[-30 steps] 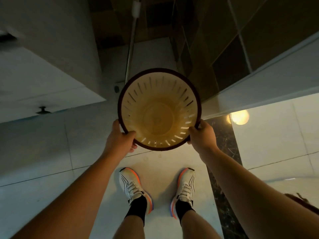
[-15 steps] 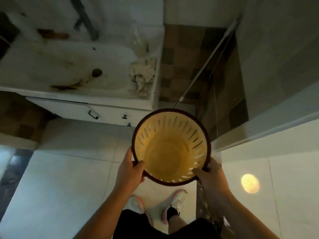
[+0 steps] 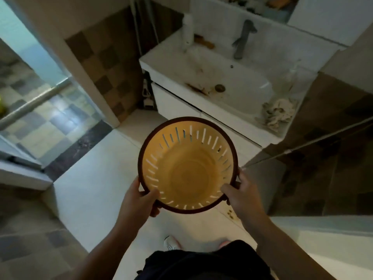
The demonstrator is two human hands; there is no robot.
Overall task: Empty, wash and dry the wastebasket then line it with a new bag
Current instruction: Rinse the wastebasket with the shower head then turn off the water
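A round yellow wastebasket [image 3: 187, 170] with slotted walls and a dark brown rim hangs upright in the air in front of me, its inside bare. My left hand [image 3: 139, 199] grips the rim at its near left, thumb inside the basket. My right hand [image 3: 242, 197] grips the rim at its near right, thumb also over the edge. The basket is just short of the white sink [image 3: 238, 81], at about the height of the cabinet front.
A grey tap [image 3: 242, 39] stands behind the stained sink basin. A crumpled rag [image 3: 278, 114] lies on the counter's right corner, a white bottle [image 3: 187, 31] at its back left. A glass shower door [image 3: 40, 102] is to the left. A thin pole [image 3: 306, 144] leans at right.
My view has swung round to face the sink and I have stepped closer to it. The basket stays held by both hands in the same grip.
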